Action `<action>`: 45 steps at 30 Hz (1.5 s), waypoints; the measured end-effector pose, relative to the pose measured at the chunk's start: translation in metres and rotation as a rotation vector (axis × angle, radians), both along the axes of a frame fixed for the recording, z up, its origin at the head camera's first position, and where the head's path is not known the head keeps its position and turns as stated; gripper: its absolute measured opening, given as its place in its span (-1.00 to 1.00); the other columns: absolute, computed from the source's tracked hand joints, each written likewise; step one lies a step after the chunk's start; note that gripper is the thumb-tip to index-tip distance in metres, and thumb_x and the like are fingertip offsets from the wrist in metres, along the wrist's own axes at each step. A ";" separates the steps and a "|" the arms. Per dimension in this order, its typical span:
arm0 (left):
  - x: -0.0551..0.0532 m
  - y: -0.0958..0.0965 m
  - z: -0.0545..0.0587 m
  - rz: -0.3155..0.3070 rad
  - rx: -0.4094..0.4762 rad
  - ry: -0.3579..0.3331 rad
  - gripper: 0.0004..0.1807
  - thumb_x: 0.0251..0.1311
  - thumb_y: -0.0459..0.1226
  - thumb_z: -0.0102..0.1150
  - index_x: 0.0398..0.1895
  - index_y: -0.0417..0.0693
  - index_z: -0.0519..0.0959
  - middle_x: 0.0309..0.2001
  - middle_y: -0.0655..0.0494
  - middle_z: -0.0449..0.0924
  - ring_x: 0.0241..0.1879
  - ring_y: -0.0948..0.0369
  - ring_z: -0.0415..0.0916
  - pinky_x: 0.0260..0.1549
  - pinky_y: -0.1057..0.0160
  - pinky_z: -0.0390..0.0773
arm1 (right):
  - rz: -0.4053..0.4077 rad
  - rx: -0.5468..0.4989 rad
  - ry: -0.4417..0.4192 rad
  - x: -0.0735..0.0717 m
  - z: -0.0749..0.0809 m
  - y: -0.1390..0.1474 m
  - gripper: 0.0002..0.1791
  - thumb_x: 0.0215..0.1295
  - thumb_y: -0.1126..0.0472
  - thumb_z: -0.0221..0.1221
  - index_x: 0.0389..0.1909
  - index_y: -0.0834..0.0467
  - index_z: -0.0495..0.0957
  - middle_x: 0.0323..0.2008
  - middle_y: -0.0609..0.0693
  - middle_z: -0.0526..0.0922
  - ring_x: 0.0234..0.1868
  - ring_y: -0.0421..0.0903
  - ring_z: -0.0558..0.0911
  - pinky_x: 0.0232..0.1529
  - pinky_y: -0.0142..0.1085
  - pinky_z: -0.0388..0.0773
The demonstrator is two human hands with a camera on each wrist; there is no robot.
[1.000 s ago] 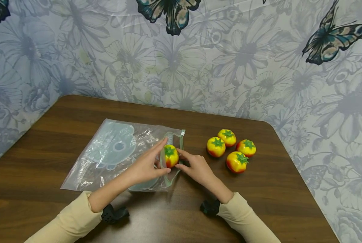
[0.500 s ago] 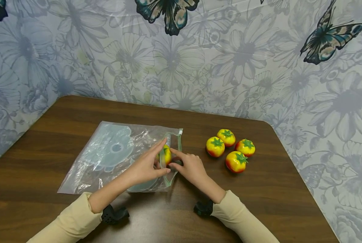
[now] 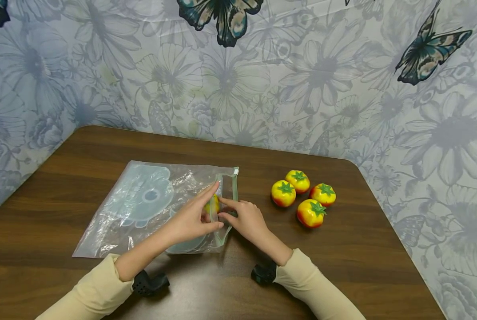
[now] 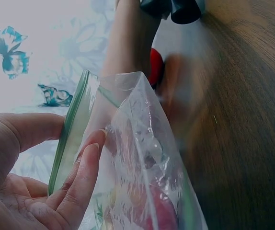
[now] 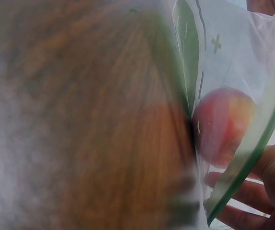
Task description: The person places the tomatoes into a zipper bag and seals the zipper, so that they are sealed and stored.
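A clear zip-lock bag with a green zip edge lies flat, its mouth facing right. My left hand holds the bag at its mouth; in the left wrist view the green-edged lip runs between the thumb and fingers. A yellow-red toy tomato is inside the mouth, seen through the plastic in the right wrist view. My right hand reaches into the mouth, thumb and fingers at the tomato. Part of the tomato is hidden behind the left hand and bag.
Several more toy tomatoes, among them a front one, stand grouped to the right of the bag. Everything is on a brown wooden table. A floral cloth with butterflies hangs behind.
My right hand has moved left, pushing the tomato deeper into the bag, so less of it shows. The bag has shifted slightly left. The left hand has stayed almost in place.
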State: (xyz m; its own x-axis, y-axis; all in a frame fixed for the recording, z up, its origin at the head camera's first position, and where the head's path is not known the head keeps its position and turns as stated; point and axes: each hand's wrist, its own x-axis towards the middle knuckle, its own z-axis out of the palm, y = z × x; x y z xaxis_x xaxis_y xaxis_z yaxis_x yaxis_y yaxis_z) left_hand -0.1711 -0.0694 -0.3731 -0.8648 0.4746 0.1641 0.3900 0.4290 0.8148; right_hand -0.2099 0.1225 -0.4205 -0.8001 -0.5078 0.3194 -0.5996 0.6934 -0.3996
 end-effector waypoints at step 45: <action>0.015 0.003 -0.007 -0.023 0.030 -0.055 0.02 0.03 -0.39 0.34 0.48 -0.13 -0.12 0.45 -0.14 -0.20 -0.52 0.27 0.45 -0.57 0.28 0.52 | 0.222 -0.141 -0.208 0.016 0.005 0.031 -0.60 0.34 0.32 0.09 0.20 0.16 0.46 0.12 -0.04 0.51 0.14 -0.15 0.44 0.27 0.05 0.06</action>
